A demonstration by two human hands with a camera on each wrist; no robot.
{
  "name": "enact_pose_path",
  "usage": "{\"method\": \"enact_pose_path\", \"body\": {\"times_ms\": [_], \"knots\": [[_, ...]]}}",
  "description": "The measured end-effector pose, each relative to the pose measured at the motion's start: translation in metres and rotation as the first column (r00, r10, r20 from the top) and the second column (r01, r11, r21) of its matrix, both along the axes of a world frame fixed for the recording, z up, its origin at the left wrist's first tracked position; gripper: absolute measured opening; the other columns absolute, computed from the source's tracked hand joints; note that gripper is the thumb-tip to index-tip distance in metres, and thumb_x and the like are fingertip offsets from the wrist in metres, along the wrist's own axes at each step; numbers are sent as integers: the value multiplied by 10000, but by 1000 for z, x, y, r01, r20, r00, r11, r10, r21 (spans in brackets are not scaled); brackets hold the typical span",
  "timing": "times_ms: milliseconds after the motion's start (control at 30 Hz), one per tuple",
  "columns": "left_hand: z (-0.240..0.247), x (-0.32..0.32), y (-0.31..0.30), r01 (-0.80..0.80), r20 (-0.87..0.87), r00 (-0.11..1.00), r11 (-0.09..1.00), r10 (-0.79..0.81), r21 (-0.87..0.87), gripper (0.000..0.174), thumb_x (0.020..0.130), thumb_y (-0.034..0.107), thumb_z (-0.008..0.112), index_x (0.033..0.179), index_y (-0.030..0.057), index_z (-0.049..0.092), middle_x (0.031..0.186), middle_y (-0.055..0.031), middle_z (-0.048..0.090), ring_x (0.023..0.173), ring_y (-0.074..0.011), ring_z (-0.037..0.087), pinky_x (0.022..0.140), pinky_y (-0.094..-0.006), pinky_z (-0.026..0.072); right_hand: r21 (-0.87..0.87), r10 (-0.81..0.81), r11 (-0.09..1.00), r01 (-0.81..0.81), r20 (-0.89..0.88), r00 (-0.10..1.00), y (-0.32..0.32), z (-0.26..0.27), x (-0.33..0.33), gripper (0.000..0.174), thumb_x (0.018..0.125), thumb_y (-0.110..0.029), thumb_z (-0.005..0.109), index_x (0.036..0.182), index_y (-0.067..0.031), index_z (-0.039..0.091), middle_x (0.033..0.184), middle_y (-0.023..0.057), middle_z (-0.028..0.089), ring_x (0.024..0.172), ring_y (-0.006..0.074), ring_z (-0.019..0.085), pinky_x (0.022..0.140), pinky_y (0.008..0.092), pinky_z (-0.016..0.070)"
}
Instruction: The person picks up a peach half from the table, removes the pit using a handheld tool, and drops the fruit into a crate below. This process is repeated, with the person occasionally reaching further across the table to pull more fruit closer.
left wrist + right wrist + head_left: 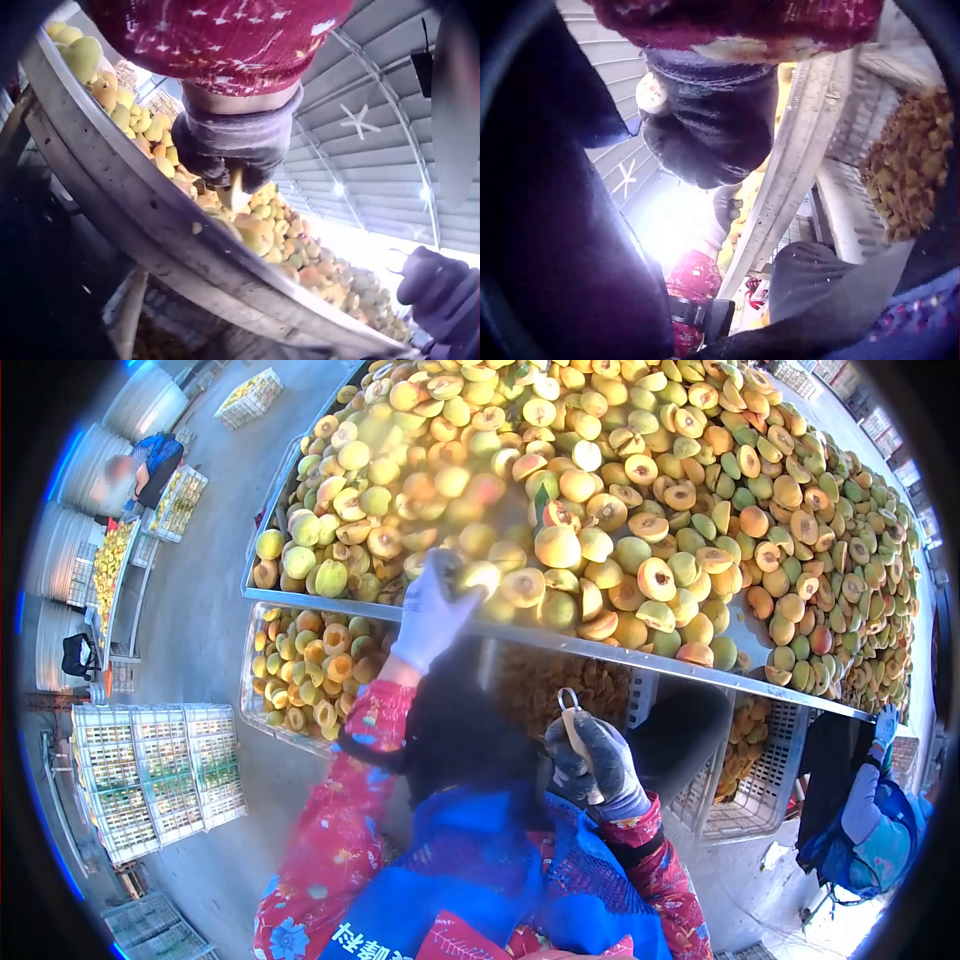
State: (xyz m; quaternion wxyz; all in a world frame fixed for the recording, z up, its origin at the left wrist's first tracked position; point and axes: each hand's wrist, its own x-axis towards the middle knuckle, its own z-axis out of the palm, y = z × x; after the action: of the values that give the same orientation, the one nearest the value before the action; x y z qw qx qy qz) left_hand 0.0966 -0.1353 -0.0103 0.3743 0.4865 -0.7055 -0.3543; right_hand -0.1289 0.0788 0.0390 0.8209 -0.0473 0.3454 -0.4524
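Note:
My gloved left hand (432, 618) reaches over the near edge of a metal table (640, 658) into a heap of halved yellow peaches. Between its thumb and fingers it pinches a peach half (481, 578), blurred in the head view; the left wrist view shows a pale yellow part of the fruit (236, 196) at the fingertips. My right hand (604, 765), in a dark-palmed glove, grips a pitting tool with a pale handle (578, 740) and a metal loop (568, 698) on top. In the right wrist view, the handle's round end (652, 91) sticks out of the fist.
Under the table stand a crate of peach halves (315, 668) and a crate with brown pits or scraps (560, 682). Another person (875, 820) works at the right. Stacked crates (155, 775) stand on the floor at left, with a further person (150, 465) beyond.

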Motion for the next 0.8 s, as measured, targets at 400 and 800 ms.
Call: {"method": "enact_pose_path", "body": {"times_ms": [400,800], "knots": [[28,-39,89,259,-456,880,940,-135,221,175,906,66,595,1075,28,612,1106,-133,583,1007,-243,601,849,-334,526,-207,-95,974,-90,-737,669,-17,25,31,106,956,-110,599,1036,-44,578,797,-14,584,632,30,510,546,196,421],[22,-67,130,258,-190,959,925,-211,279,413,978,194,554,1328,2,451,1197,-142,537,1075,-246,546,935,-350,456,-263,-283,959,107,-862,421,-19,-17,27,99,895,-53,611,989,-26,593,725,13,618,595,68,568,533,223,475]]}}
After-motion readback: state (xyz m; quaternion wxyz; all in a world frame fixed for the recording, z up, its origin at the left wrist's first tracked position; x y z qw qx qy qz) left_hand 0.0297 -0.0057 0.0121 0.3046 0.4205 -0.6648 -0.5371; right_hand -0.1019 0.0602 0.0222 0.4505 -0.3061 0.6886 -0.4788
